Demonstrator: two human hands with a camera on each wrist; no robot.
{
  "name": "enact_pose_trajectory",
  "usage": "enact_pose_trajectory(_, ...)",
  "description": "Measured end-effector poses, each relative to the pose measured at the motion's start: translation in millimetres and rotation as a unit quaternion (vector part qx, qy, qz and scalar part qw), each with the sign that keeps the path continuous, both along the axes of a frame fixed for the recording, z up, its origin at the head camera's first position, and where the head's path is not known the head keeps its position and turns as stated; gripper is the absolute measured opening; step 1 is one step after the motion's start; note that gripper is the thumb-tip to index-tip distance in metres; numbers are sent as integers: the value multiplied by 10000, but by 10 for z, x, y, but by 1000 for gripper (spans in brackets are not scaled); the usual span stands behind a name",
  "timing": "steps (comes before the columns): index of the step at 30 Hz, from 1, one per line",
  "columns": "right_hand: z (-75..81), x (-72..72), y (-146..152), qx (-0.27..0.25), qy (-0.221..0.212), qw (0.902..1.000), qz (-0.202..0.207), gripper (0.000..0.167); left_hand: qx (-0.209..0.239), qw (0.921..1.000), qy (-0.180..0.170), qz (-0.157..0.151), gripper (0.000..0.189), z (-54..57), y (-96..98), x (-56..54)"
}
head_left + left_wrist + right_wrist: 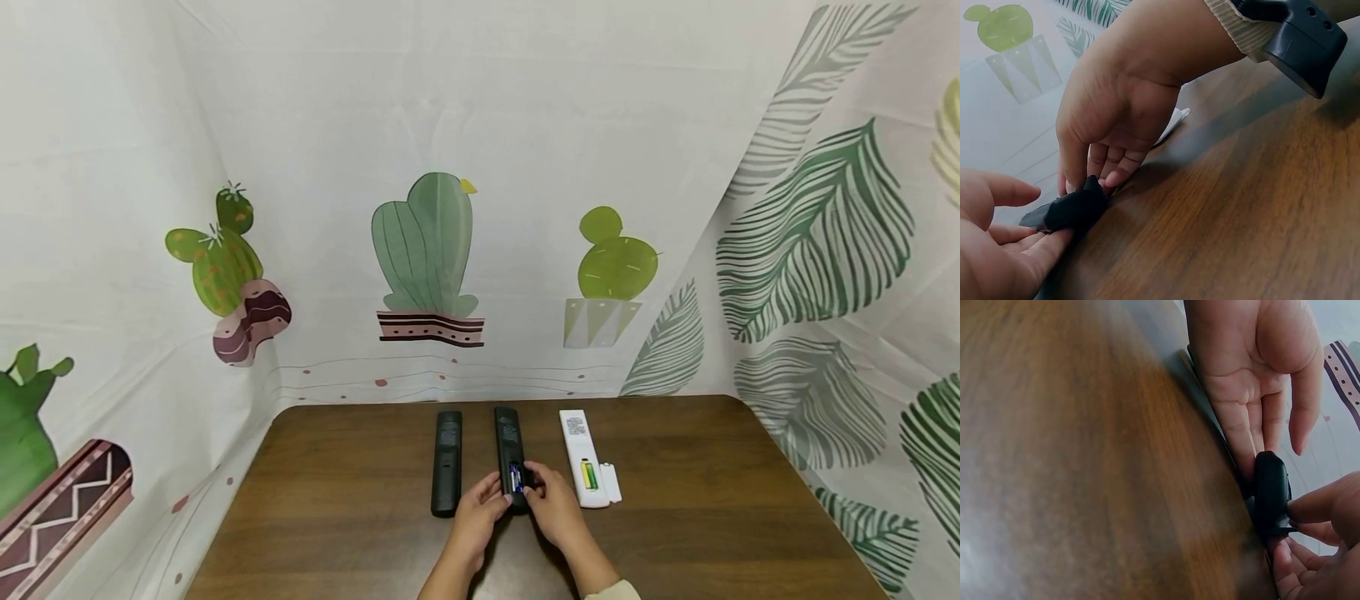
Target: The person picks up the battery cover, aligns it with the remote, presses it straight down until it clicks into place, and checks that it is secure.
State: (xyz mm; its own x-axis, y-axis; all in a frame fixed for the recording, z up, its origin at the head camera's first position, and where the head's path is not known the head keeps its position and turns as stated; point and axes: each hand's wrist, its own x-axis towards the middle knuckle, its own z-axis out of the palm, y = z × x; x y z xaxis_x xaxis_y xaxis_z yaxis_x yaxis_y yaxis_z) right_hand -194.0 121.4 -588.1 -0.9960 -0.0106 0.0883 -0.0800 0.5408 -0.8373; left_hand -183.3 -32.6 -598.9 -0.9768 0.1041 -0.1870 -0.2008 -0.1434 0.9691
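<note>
A black remote control (507, 435) lies back-up on the table, with its battery compartment uncovered and blue batteries (516, 478) showing inside. Along its left side rest the nearly straight fingers of my left hand (475, 518); the thumb stands apart from it in the left wrist view. My right hand (557, 510) is at the remote's right side. Between its thumb and fingers it pinches a thin black battery cover (1285, 529), tilted at the remote's edge. Most of the cover is hidden by the hand in the head view.
Left of the hands lies another black remote (447, 463), its back closed. To the right is a white remote (576, 446) with a green-and-yellow battery (589, 475) in its open compartment and a white cover (611, 482) beside it. The brown wooden table (337, 500) meets a patterned cloth behind.
</note>
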Motion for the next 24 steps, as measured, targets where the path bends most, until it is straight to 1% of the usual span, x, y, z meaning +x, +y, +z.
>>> enact_pose_trajectory(5,-15,-4,10,-20,7,10000,36,39,73,10000,2,13,69,-41,0,-21)
enact_pose_trajectory(11,-26,-4,-1,65,-1,10000,-43,38,-89,10000,7,24,71,-71,-2,-45)
enact_pose_trajectory(17,-23,18,-22,151,-83,9997,-146,39,-182,9998,9,86,67,-73,4,-39)
enact_pose_trajectory(24,-27,24,-45,188,-1,9995,-239,39,-171,9997,31,142,66,-58,0,-28)
